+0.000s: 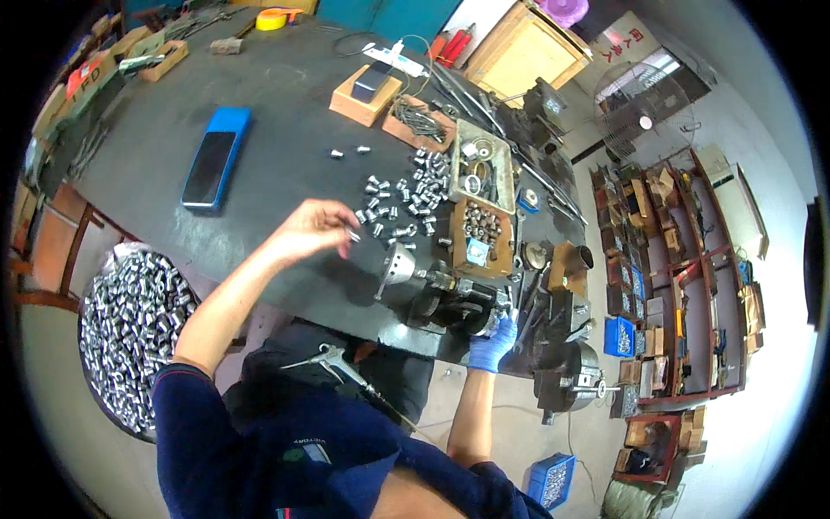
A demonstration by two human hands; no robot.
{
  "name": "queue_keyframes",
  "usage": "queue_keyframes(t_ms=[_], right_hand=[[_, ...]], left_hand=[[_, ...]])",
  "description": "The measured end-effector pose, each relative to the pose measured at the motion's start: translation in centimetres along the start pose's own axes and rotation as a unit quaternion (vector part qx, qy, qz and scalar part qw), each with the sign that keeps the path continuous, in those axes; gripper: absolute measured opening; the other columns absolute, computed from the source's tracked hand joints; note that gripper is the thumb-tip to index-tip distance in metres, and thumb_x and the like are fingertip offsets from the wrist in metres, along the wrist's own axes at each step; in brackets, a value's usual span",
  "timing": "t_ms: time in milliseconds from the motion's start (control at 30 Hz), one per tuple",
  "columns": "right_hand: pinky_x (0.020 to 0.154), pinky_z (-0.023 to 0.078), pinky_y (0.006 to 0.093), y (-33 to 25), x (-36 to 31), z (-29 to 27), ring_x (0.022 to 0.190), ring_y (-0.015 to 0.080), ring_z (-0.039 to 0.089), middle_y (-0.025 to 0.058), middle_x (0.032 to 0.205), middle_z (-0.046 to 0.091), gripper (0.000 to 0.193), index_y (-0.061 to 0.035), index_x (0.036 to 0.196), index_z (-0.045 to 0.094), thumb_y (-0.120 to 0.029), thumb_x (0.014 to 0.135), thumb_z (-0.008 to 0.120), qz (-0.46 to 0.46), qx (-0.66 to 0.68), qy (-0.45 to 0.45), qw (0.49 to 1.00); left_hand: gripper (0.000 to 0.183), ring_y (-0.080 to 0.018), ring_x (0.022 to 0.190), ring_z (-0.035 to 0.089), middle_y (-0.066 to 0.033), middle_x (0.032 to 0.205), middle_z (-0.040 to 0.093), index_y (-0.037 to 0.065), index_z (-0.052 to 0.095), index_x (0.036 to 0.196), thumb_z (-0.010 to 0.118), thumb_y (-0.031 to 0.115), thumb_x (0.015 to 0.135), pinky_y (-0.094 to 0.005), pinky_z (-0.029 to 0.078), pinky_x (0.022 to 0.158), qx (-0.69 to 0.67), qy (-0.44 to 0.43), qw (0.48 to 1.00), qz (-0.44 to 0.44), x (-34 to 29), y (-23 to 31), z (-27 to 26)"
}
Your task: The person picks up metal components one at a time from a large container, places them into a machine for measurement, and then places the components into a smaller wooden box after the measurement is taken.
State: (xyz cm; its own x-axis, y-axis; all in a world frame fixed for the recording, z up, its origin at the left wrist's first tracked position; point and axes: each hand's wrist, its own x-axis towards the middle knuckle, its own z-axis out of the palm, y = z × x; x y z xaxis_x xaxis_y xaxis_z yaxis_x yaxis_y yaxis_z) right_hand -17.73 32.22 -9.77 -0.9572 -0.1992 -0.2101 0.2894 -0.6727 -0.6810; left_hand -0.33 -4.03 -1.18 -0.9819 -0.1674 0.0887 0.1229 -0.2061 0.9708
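Note:
My bare left hand [313, 233] is over the table, its fingers pinched on a small shiny metal fitting [353, 234]. Just right of it lie several loose fittings [424, 186] of the same kind. A small bench machine with a round drilled chuck [398, 265] sits at the table's near edge. My right hand [494, 342], in a blue glove, is at the right end of that machine's dark body [445, 304]. Its fingers are curled there, and what they grip is hidden. An air blow gun [337, 363] lies across my lap.
A basin heaped with metal fittings [143, 337] stands at left. Beyond the loose parts are a cardboard box of small parts [467, 259] and a pale tray [459, 151]. A blue-cased phone [213, 160] lies on the dark table [285, 112]. A vise [566, 378] stands right.

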Motion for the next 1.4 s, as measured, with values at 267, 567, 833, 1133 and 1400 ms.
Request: queue_keyframes(t_ms=[267, 567, 833, 1133, 1400], right_hand=[[0.033, 0.03, 0.0186, 0.0, -1.0, 1.7, 0.041, 0.0058, 0.04, -0.0014, 0.053, 0.046, 0.029, -0.0091, 0.072, 0.051, -0.033, 0.088, 0.053, -0.023, -0.021, 0.031, 0.999], [0.031, 0.027, 0.0204, -2.9, -4.3, 2.6, 0.034, 0.0072, 0.035, -0.0017, 0.045, 0.041, 0.036, -0.0065, 0.07, 0.053, -0.037, 0.089, 0.05, -0.017, -0.061, 0.009, 0.998], [0.028, 0.025, 0.0187, -6.0, -5.1, 6.5, 0.035, 0.0055, 0.033, -0.0018, 0.047, 0.042, 0.038, -0.0055, 0.067, 0.055, -0.037, 0.088, 0.051, -0.084, -0.117, -0.063, 0.988], [0.029, 0.029, 0.0192, -5.6, -4.1, 4.0, 0.037, 0.0057, 0.039, 0.0023, 0.06, 0.056, 0.035, -0.0045, 0.074, 0.058, -0.034, 0.089, 0.05, -0.025, -0.077, -0.127, 0.989], [0.029, 0.027, 0.0187, -7.7, -0.5, 9.5, 0.037, 0.0057, 0.034, 0.0, 0.055, 0.048, 0.037, -0.0046, 0.071, 0.055, -0.035, 0.09, 0.047, -0.056, -0.075, -0.167, 0.982]], left_hand=[[0.019, -0.0194, 0.063, 0.062, -0.0118, 0.075, 0.062, -0.008, 0.054, 0.097, 0.056, 0.004, 0.083, -0.028, 0.05, 0.061, -0.041, 0.009, 0.998, 0.041, -1.4, -0.5, 4.5], [0.01, -0.017, 0.062, 0.061, -0.0108, 0.073, 0.06, -0.006, 0.054, 0.092, 0.052, -0.002, 0.083, -0.0269, 0.05, 0.057, -0.009, -0.045, 0.996, 0.071, -0.8, 0.1, 4.1], [0.013, -0.0157, 0.057, 0.059, -0.0098, 0.069, 0.058, -0.006, 0.053, 0.092, 0.053, 0.006, 0.086, -0.0266, 0.049, 0.052, -0.049, -0.025, 0.998, -0.004, -1.3, 0.7, 4.6], [0.015, -0.0151, 0.056, 0.056, -0.0087, 0.068, 0.056, -0.005, 0.052, 0.093, 0.053, 0.009, 0.086, -0.0257, 0.048, 0.048, -0.062, -0.002, 0.998, 0.008, -1.5, 0.1, 5.0], [0.017, -0.0142, 0.073, 0.058, -0.0066, 0.081, 0.057, -0.002, 0.052, 0.095, 0.053, -0.008, 0.079, -0.0273, 0.049, 0.068, 0.052, -0.025, 0.995, 0.085, -1.5, 0.5, 5.0]])
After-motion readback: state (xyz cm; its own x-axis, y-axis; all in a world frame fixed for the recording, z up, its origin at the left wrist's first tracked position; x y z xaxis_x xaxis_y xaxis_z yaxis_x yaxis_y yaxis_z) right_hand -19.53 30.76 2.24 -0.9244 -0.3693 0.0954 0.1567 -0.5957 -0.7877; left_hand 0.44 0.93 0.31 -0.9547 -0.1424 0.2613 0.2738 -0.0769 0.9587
